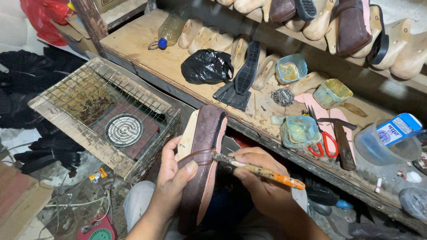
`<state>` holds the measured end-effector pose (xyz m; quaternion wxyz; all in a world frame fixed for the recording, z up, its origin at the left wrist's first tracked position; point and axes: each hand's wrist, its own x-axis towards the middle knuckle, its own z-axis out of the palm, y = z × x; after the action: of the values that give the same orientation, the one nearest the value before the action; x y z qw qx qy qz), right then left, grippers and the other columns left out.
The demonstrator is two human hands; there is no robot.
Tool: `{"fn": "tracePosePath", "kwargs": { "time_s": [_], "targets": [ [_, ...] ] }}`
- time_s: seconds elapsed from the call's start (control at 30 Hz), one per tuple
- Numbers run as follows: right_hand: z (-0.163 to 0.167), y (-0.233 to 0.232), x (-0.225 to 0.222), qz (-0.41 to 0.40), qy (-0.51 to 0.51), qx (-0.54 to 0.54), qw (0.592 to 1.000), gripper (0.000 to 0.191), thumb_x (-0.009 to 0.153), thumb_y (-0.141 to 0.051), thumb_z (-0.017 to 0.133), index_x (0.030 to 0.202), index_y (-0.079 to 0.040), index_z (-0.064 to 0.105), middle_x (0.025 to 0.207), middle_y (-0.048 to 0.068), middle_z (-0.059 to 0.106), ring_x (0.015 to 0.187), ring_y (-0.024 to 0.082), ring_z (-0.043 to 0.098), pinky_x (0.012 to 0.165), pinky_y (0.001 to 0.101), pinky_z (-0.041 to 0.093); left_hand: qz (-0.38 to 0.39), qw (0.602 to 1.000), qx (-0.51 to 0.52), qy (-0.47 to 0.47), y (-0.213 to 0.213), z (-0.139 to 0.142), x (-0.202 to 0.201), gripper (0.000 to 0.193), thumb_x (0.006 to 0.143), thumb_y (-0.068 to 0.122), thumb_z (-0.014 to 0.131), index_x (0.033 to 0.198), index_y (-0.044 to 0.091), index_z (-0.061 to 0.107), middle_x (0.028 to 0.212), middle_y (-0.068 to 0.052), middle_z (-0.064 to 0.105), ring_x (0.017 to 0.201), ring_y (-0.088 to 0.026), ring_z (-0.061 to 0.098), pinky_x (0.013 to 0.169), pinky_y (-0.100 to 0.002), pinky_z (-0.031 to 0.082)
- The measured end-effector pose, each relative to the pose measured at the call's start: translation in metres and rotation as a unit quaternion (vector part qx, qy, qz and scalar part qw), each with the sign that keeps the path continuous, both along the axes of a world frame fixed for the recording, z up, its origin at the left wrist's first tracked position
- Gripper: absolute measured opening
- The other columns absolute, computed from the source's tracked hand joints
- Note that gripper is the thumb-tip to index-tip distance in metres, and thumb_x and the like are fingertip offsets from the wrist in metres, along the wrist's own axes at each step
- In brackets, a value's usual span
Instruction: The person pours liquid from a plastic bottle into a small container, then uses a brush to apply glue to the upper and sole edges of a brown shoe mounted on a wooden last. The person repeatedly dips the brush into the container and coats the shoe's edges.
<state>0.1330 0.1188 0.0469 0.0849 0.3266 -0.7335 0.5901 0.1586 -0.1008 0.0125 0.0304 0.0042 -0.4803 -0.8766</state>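
Left hand [171,184] grips the brown shoe [205,151] on its wooden form, fingers wrapped over the strap, held just off the table's front edge. Right hand [262,178] pinches an orange-handled brush [262,171], its tip touching the shoe's side. On the table [147,53], three small tubs hold yellowish glue: one [291,69] farther back, one [332,93] right of it, one [300,131] at the front edge. A clear cup [382,146] holds a blue-and-white box [402,128].

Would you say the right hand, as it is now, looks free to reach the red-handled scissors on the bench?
Probably not at once: the right hand is gripping an orange-handled brush against the shoe. The red-handled scissors lie uncovered just beyond it, so the path itself looks free.
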Motion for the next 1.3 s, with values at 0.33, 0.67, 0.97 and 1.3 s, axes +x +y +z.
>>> {"fn": "tracePosePath", "kwargs": {
  "time_s": [0.33,0.67,0.97,1.3],
  "targets": [
    [-0.002,0.011,-0.011,0.017,-0.106,-0.07,0.992,0.017,0.102,-0.004,0.059,0.119,0.0,0.058,0.116,0.016,0.069,0.098,0.017,0.066,0.083,0.0287,0.056,-0.039,0.999,-0.008,0.031,-0.006,0.003,-0.001,0.09,0.081,0.02,0.069,0.153,0.003,0.019,0.141,-0.021,0.054,0.126,-0.027,0.059,0.108,-0.041,0.045],
    [0.002,0.012,-0.014,0.079,-0.131,-0.088,0.984,0.018,0.103,-0.003,0.057,0.121,0.0,0.057,0.121,0.018,0.067,0.104,0.018,0.066,0.091,0.0301,0.056,-0.034,0.996,-0.069,0.038,-0.012,0.007,-0.001,0.097,0.078,0.021,0.074,0.154,0.003,0.018,0.145,-0.022,0.051,0.128,-0.029,0.057,0.109,-0.043,0.046],
    [0.007,0.014,-0.015,0.056,-0.169,-0.041,0.983,0.018,0.099,-0.002,0.059,0.117,-0.001,0.059,0.123,0.017,0.066,0.09,0.015,0.059,0.079,0.0283,0.052,-0.035,0.996,-0.074,0.035,-0.013,0.004,-0.001,0.096,0.077,0.019,0.074,0.153,0.003,0.018,0.144,-0.021,0.051,0.127,-0.028,0.058,0.108,-0.042,0.046],
    [0.007,0.005,-0.011,0.042,-0.077,-0.054,0.995,0.017,0.1,0.0,0.059,0.117,0.0,0.058,0.124,0.018,0.064,0.111,0.02,0.062,0.099,0.0333,0.051,-0.045,0.999,0.019,0.004,-0.003,0.003,0.001,0.084,0.083,0.018,0.068,0.151,0.003,0.02,0.134,-0.024,0.06,0.12,-0.027,0.061,0.103,-0.041,0.048]
  ]
}}
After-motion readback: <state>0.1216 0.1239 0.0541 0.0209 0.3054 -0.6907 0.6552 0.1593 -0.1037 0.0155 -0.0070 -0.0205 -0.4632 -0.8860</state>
